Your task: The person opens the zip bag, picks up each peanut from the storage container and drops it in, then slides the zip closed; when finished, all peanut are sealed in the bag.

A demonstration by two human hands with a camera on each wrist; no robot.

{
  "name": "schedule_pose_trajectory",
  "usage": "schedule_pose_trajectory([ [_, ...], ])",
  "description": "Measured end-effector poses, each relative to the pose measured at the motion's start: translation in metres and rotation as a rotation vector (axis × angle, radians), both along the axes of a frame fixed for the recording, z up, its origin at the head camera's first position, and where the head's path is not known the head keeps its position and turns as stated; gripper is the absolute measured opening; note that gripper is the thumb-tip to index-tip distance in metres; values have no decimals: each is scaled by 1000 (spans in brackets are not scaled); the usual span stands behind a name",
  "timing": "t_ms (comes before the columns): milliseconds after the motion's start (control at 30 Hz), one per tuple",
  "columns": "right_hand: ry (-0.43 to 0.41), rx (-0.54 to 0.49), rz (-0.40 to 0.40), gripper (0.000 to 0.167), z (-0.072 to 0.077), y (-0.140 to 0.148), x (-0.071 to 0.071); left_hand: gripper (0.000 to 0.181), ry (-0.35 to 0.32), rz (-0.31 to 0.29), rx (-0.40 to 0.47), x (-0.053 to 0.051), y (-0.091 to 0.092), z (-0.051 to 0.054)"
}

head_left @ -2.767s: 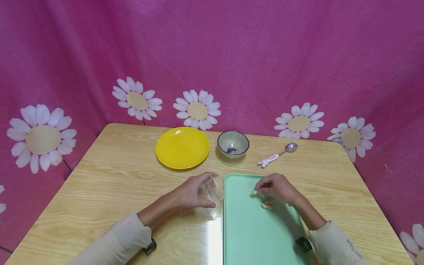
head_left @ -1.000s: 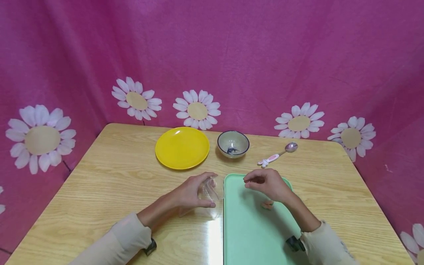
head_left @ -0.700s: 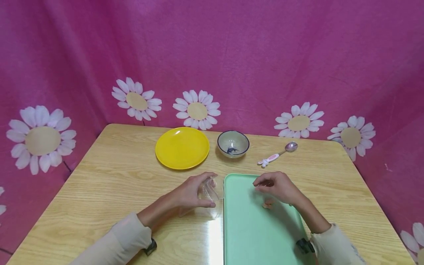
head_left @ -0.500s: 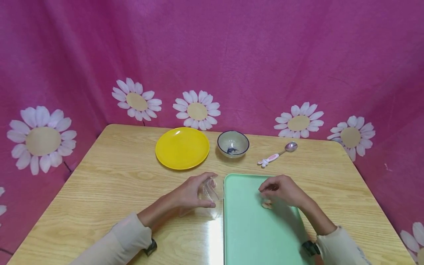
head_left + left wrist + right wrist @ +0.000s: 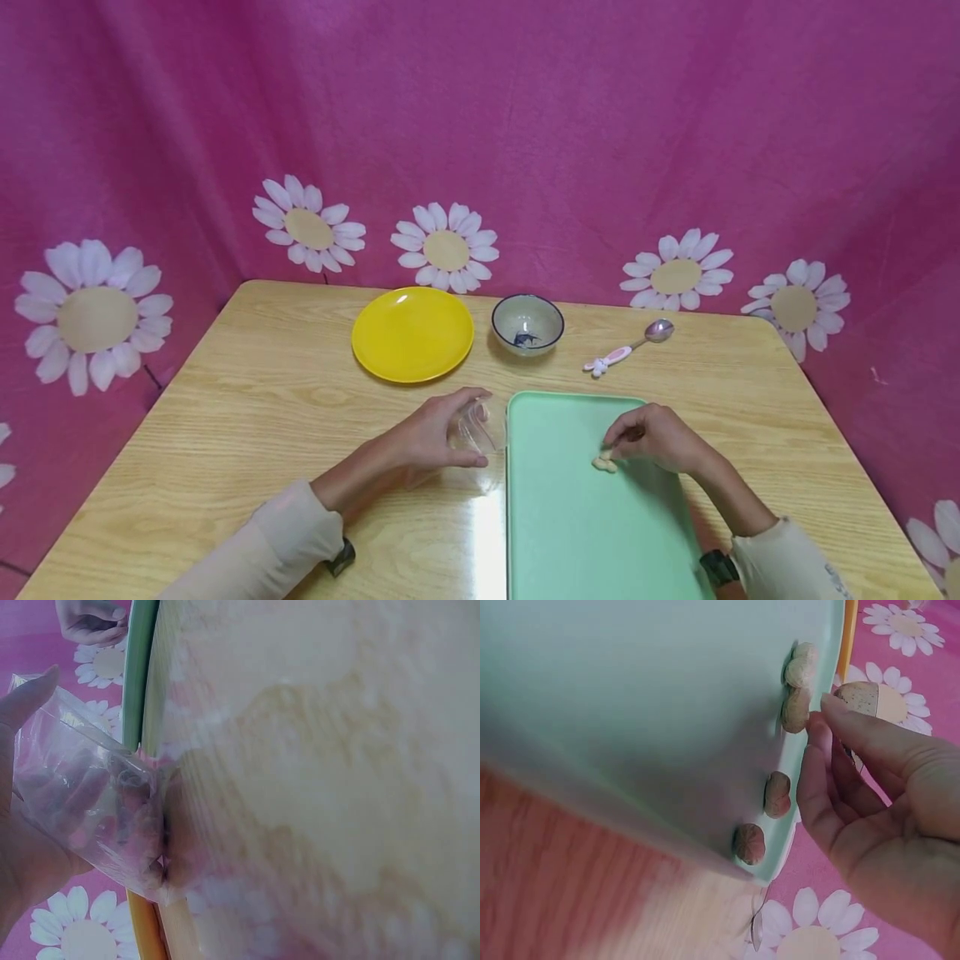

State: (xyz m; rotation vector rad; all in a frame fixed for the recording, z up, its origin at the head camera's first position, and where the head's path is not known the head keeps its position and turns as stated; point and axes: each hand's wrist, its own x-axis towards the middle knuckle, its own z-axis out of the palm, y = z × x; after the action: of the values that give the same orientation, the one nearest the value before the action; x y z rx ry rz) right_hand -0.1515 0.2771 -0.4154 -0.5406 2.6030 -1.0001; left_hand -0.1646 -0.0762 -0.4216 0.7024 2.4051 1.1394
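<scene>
- A magenta fabric backdrop [image 5: 570, 142] hangs behind the desk [image 5: 300, 358] and along both its sides, soft vertical folds running through the cloth.
- Large white daisies [image 5: 308, 227] with pale yellow centers line the fabric's lower part, some cut off by the edges of the head view.
- Thin dark stems [image 5: 153, 375] show beneath blooms at left.
- The desk, in light wood grain, has rounded far corners close to the cloth.
- A bright white reflection [image 5: 486, 554] streaks the glossy surface at the near side; in the right wrist view, part of the wood takes a reddish tint.
</scene>
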Motion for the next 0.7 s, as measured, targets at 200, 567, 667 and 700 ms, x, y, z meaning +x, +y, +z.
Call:
schedule_pose_trajectory([
  [200,37,44,10,11,-1,-2,0,87,-15,7,10,-1,0,-1],
  [567,26,85,6,11,4,-3,-1,86,-17,4,12,-1,1,-1],
  [667,49,74,27,11,8,-5,-4,86,-13,2,10,-1,1,-1],
  [700,57,71,33,11,10,-6,-5,85,-11,3,9,-1,1,0],
])
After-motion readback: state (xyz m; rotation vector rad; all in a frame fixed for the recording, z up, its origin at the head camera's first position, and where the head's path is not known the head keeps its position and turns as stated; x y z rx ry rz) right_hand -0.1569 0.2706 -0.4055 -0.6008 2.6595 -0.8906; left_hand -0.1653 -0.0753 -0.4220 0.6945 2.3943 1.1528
